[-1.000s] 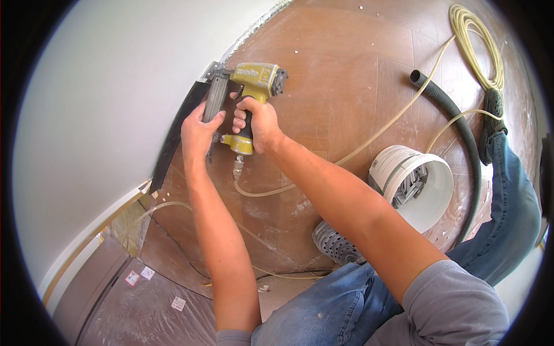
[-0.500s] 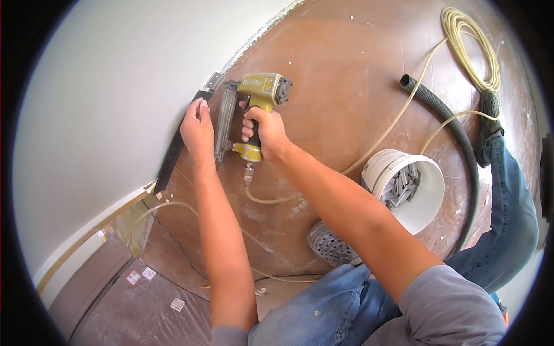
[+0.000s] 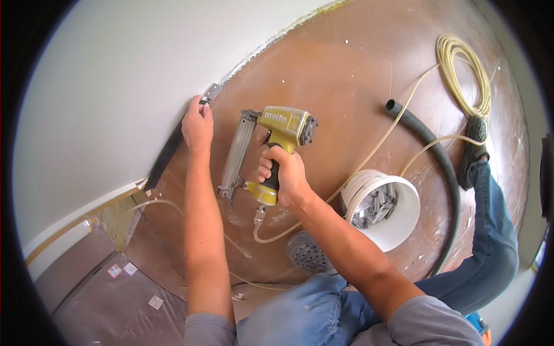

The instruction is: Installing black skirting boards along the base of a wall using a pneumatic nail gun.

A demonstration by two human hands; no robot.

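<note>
In my right hand (image 3: pixel 287 179) is a yellow-green pneumatic nail gun (image 3: pixel 281 128), gripped by its black handle. Its silver magazine (image 3: pixel 238 153) points toward the wall, apart from it. My left hand (image 3: pixel 197 126) is closed at the upper end of a black skirting strip (image 3: pixel 164 155), which runs along the foot of the wall. Just beyond those fingertips, a small grey metal bracket (image 3: pixel 212 92) sits at the strip's end. Part of the strip is hidden behind my left hand.
A white bucket (image 3: pixel 407 216) of grey metal pieces (image 3: pixel 375 206) stands beside my right forearm. A black corrugated hose (image 3: pixel 441 155) and a coiled cream air hose (image 3: pixel 444 55) lie on the brown floor (image 3: pixel 329 69). Plastic-wrapped boards (image 3: pixel 109 300) are at lower left.
The nail gun has moved away from the wall and down to the right in my right hand. My left hand has slid up toward the metal bracket. The whole view has shifted slightly.
</note>
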